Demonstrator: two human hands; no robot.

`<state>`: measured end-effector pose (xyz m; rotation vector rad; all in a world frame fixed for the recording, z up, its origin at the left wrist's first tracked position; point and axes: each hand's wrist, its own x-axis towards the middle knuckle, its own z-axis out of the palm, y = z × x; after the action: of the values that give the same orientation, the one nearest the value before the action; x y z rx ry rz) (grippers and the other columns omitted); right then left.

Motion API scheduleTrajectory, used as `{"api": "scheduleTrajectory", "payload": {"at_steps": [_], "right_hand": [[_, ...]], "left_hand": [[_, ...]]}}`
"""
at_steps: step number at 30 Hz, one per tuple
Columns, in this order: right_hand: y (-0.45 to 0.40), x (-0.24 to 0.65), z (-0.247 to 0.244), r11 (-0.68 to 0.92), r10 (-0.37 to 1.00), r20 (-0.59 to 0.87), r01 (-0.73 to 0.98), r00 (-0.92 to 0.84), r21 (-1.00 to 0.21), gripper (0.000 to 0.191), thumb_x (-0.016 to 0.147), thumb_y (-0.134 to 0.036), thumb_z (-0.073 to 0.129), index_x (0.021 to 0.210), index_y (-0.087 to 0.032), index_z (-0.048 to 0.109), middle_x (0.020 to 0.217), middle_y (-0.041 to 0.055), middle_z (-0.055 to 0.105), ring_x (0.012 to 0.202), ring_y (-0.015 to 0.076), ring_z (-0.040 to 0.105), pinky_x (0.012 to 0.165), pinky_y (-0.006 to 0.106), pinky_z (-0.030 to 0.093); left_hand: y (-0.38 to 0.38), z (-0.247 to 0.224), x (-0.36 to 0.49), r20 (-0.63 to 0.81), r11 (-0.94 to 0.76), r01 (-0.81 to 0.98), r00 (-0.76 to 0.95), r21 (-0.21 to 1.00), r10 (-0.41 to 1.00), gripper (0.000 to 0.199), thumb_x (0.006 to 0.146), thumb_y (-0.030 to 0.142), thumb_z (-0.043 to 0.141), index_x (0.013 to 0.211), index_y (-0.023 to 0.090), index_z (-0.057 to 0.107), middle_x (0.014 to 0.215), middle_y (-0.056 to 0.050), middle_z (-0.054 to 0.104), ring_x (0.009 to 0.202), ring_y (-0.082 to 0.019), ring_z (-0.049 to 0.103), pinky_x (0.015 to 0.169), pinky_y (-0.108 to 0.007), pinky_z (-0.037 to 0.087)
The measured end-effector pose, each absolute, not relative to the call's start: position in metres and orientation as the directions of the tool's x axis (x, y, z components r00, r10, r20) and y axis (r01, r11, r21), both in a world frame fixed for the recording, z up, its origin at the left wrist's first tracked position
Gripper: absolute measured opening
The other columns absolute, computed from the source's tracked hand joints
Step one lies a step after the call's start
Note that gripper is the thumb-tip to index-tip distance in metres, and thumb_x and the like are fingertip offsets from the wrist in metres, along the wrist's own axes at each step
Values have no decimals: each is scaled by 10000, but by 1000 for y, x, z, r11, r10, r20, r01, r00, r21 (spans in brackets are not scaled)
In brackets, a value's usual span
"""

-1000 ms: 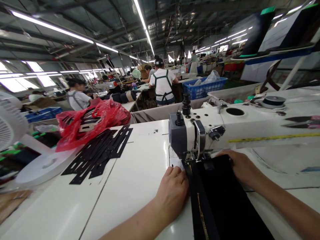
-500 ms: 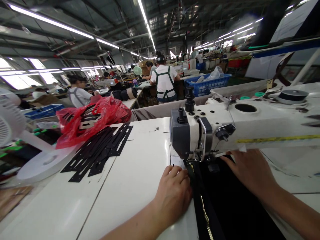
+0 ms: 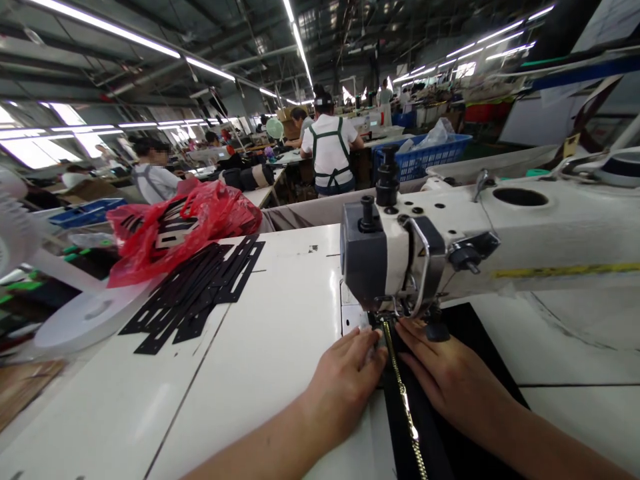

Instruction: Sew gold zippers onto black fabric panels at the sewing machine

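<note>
The sewing machine [image 3: 440, 230] stands at the right of the bench [image 3: 270, 333], with fabric [image 3: 467, 450] lying beneath its head. A zipper [image 3: 407, 407] runs along the fabric's left part, between the left hand [image 3: 345, 377] and the right hand [image 3: 450, 373]. Farther left on the bench, slotted strips [image 3: 200, 287] overlap in a pile, before a plastic bag [image 3: 220, 207] and right of a fan [image 3: 70, 273]. Beyond the bench, a basket [image 3: 425, 159] sits behind the machine, right of a co-worker [image 3: 327, 147].

O/head tubes [image 3: 105, 28] bright, roof [image 3: 150, 20] dim; tbl [image 3: 270, 320] glare; edges warped.
</note>
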<state>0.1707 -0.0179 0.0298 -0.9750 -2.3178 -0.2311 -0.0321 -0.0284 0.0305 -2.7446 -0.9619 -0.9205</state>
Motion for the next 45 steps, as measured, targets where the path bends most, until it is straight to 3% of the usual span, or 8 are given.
{"api": "scheduleTrajectory", "payload": {"at_steps": [4, 11, 20, 29, 34, 39, 45], "right_hand": [[-19, 169, 31, 720, 601, 577, 688, -553, -89, 321, 910, -149, 337, 1091, -69, 590, 1095, 156, 634, 1036, 221, 596, 902, 369, 511], [-19, 170, 29, 723, 630, 542, 675, -556, -149, 349, 900, -139, 348, 1165, -95, 570, 1153, 142, 608, 1074, 223, 575, 923, 375, 499], [-17, 171, 26, 733, 592, 543, 678, -595, -57, 337, 901, -126, 346, 1135, -29, 569, 1146, 168, 606, 1056, 225, 586, 912, 365, 504], [-8, 172, 32, 731, 641, 525, 653, -559, -197, 322, 891, -129, 370, 1137, -144, 577, 1117, 116, 626, 1031, 205, 595, 883, 365, 511], [-29, 170, 55, 711, 699, 412, 631, -585, -310, 283, 810, -137, 487, 1048, -216, 618, 1168, 81, 577, 1082, 223, 535, 928, 397, 454], [-54, 160, 67, 614, 789, 281, 686, -546, -390, 312, 638, -143, 581, 948, -175, 593, 1069, 102, 558, 974, 257, 508, 866, 449, 440], [-42, 143, 56, 524, 850, 302, 742, -431, -417, 168, 607, -86, 536, 749, -175, 532, 859, 74, 562, 832, 235, 522, 740, 390, 455]], "left_hand": [[-27, 35, -31, 569, -825, 558, 650, 91, 503, 212, 919, 124, 426, 1027, 51, 594, 1054, -168, 637, 1041, -256, 598, 933, -441, 495], [-22, 36, -36, 503, -867, 496, 737, 51, 451, 255, 937, 122, 373, 1034, 56, 600, 1081, -147, 646, 1075, -252, 584, 962, -444, 473], [-24, 39, -31, 497, -851, 525, 731, 28, 467, 267, 933, 126, 357, 1015, 63, 603, 1069, -152, 647, 1047, -242, 600, 954, -430, 480], [-16, 35, -27, 564, -835, 548, 674, 52, 478, 186, 913, 119, 423, 985, 101, 593, 985, -126, 662, 961, -221, 628, 917, -422, 505], [-18, 36, -28, 516, -825, 549, 672, 134, 531, 215, 848, 104, 436, 1028, 109, 554, 1023, -136, 629, 1018, -230, 595, 967, -438, 459], [-23, 43, -31, 405, -816, 535, 711, 220, 575, 428, 776, 112, 426, 1204, 109, 450, 1133, -145, 572, 1076, -234, 548, 985, -462, 431], [-21, 42, -31, 452, -816, 539, 687, 209, 569, 368, 764, 137, 461, 1121, 102, 540, 1078, -152, 601, 1047, -244, 569, 927, -424, 481]]}}
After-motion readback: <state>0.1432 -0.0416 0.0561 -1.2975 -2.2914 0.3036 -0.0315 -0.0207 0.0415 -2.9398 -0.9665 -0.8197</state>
